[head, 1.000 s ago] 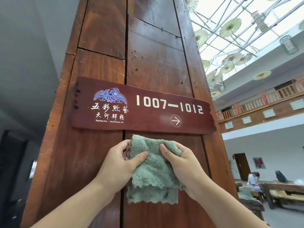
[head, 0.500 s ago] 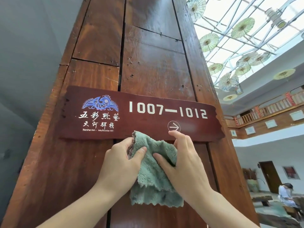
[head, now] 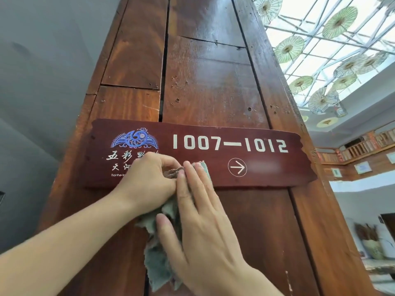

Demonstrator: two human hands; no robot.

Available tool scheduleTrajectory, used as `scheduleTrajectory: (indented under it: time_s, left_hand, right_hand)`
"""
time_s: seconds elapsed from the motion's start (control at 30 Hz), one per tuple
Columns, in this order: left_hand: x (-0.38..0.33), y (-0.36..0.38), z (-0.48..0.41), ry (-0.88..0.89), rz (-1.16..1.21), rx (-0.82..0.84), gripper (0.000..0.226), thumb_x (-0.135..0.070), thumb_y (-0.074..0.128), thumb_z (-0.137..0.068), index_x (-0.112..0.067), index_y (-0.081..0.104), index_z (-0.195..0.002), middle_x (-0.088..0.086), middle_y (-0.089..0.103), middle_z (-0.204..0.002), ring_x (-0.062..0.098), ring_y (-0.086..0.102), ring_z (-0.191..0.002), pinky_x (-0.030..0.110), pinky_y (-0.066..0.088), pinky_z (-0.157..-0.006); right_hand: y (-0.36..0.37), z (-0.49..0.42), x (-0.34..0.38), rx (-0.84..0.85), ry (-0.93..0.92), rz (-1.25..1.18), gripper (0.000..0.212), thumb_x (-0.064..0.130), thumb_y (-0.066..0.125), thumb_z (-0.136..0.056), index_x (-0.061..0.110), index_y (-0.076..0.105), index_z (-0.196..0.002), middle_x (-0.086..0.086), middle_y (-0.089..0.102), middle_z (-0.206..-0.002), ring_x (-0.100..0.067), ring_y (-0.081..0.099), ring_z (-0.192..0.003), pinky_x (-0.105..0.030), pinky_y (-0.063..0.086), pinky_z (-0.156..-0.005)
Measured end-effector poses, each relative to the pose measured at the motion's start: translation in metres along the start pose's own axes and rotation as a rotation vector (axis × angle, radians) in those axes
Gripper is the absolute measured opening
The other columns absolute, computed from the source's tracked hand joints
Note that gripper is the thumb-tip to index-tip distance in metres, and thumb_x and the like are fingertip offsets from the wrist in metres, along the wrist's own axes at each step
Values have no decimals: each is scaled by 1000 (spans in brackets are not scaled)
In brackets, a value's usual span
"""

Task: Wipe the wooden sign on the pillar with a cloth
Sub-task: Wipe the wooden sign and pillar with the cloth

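Observation:
A dark red wooden sign (head: 267, 133) with white numbers, a blue emblem and an arrow is fixed across the brown plank pillar (head: 209, 82). A grey-green cloth (head: 157, 259) lies against the sign's lower middle and hangs down the pillar. My left hand (head: 149, 180) pinches the cloth's top against the sign and hides part of the white lettering. My right hand (head: 201, 218) lies flat with spread fingers on the cloth, its fingertips on the sign's lower edge.
A grey wall (head: 42, 82) is on the left. To the right, a glass roof with several hanging paper umbrellas (head: 339, 22) and a wooden balcony railing (head: 363, 146). A large vase (head: 373, 246) stands in the hall at lower right.
Both hands have lifted the cloth from below the sign onto its lower middle. The right hand went from gripping the cloth to lying flat on it. The view has moved closer.

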State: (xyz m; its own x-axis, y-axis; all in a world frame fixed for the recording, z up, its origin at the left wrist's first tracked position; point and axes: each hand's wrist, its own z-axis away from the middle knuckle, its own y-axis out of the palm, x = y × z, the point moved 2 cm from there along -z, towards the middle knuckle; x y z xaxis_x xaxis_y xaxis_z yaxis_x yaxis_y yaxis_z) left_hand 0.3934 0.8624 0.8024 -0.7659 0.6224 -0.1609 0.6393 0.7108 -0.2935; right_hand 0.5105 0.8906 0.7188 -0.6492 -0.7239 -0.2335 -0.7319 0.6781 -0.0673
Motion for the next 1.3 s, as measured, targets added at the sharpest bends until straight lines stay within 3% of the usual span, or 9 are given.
scheduleTrajectory:
  time_s: [0.13,0.27,0.43,0.67,0.8,0.93,1.0,1.1,1.3]
  left_hand:
    - [6,-15,-16,-17,125,-42,9,-20,75,-82,-24,82,-84,-6,83,-81,9,78,-86,34,60,-88]
    - [7,-34,-26,-46,227,80,50,4,54,-92,-38,82,-91,-10,83,-95,4,77,-95,23,55,-82]
    - [24,-54,-23,125,-141,-283,36,-20,52,-87,-44,77,-99,-23,77,-86,-20,65,-90,16,46,-86]
    - [53,-32,-9,304,-457,-468,55,-42,31,-102,-11,64,-133,12,64,-140,34,52,-134,56,37,-113]
    - [58,-29,-14,288,-618,-440,63,-47,29,-102,-5,60,-137,19,57,-148,38,45,-142,61,33,-116]
    - [58,-19,-16,228,-793,-410,64,-44,34,-98,-2,54,-142,20,52,-153,38,42,-146,55,29,-119]
    - [57,-15,-16,217,-853,-407,65,-43,35,-98,-2,50,-146,19,48,-156,37,40,-147,53,28,-119]
    - [56,-15,-17,211,-864,-414,64,-40,36,-97,-2,48,-147,19,47,-157,37,39,-148,52,29,-119]
    - [59,-19,-19,225,-710,-432,60,-32,30,-98,-7,44,-151,12,43,-161,29,34,-152,47,25,-122]
  right_hand:
    - [21,-21,3,33,3,-17,82,51,23,-94,8,-6,-158,-7,-16,-167,-17,-28,-152,-36,-9,-126]
    - [38,-52,12,10,29,-28,82,38,20,-89,6,-11,-157,-13,-21,-167,-19,-34,-149,-36,-22,-122]
    - [63,-84,19,63,-11,29,75,36,30,-102,1,-5,-159,-18,-13,-169,-26,-22,-154,-39,-16,-124]
    - [54,-83,-21,54,18,175,84,49,21,-92,2,8,-160,-16,3,-170,-27,-5,-158,-42,-7,-126]
    - [-8,-55,-126,7,264,349,87,51,19,-87,7,12,-161,-13,7,-171,-22,1,-158,-39,3,-128]
    - [-71,-14,-212,-92,712,320,77,54,20,-84,6,48,-138,-28,41,-152,-40,38,-141,-52,32,-117]
    - [-74,-14,-218,-105,774,306,82,58,20,-84,5,45,-142,-27,35,-156,-40,32,-144,-53,27,-119]
    - [-53,-32,-187,-116,689,339,90,59,21,-86,2,30,-155,-23,25,-165,-34,20,-153,-46,14,-125]
    - [31,-87,-58,89,125,297,81,43,19,-90,8,-1,-161,-11,-9,-171,-22,-14,-156,-40,-7,-127]
